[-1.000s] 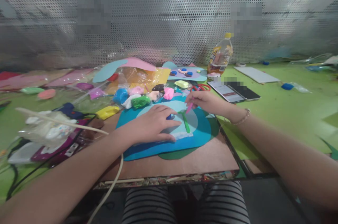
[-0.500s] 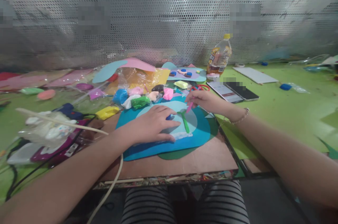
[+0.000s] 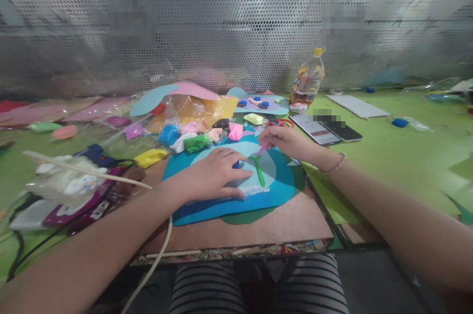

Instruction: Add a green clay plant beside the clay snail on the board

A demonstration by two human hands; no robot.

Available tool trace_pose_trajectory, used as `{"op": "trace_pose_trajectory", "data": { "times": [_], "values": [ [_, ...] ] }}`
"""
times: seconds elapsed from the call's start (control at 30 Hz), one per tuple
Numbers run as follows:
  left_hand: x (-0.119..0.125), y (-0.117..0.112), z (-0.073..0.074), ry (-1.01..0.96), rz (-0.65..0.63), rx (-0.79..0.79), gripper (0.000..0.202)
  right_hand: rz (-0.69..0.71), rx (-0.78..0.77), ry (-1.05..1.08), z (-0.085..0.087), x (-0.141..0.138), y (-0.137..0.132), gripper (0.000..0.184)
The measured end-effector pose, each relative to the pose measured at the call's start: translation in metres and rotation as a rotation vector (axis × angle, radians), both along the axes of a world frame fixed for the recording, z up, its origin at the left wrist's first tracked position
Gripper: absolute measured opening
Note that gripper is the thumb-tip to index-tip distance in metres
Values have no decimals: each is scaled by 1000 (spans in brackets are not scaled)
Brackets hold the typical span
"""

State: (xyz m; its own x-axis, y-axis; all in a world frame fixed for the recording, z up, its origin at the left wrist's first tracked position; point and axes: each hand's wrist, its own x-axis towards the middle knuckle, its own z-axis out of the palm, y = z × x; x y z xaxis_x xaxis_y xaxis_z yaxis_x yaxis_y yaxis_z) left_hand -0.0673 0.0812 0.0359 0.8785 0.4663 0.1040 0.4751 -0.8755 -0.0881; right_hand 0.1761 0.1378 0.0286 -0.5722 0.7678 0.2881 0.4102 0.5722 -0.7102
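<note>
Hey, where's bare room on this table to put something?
Widest: the green tabletop between the phone, the blue lump by the wrapper and the right forearm. Narrower: the near right corner of the brown board, by the blue sheet. Crowded: coloured packets behind the sheet, and a bag and cords at left.

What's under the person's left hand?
Below the left hand is a pale-blue oval on blue paper. A dark-blue piece and a white strip partly show beside it; whatever else the hand covers cannot be seen.

Bare forearms (image 3: 125, 227), slim bracelet (image 3: 340, 162) on right wrist (image 3: 325, 157), grey trousers (image 3: 207, 287) with dark stripes
</note>
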Motion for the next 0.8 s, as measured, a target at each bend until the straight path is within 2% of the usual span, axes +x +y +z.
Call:
{"op": "trace_pose_trajectory", "data": {
  "times": [0.27, 0.6, 0.8],
  "values": [
    [0, 0, 0, 21, 10, 0, 45, 28, -9, -42, 0, 2, 1, 22],
    [-1, 0, 0, 33, 18, -1, 46, -60, -44, -29, -3, 1, 2, 19],
    [-1, 1, -1, 36, 19, -9, 47, -22, -91, -1, -3, -3, 1, 19]
  ]
}}
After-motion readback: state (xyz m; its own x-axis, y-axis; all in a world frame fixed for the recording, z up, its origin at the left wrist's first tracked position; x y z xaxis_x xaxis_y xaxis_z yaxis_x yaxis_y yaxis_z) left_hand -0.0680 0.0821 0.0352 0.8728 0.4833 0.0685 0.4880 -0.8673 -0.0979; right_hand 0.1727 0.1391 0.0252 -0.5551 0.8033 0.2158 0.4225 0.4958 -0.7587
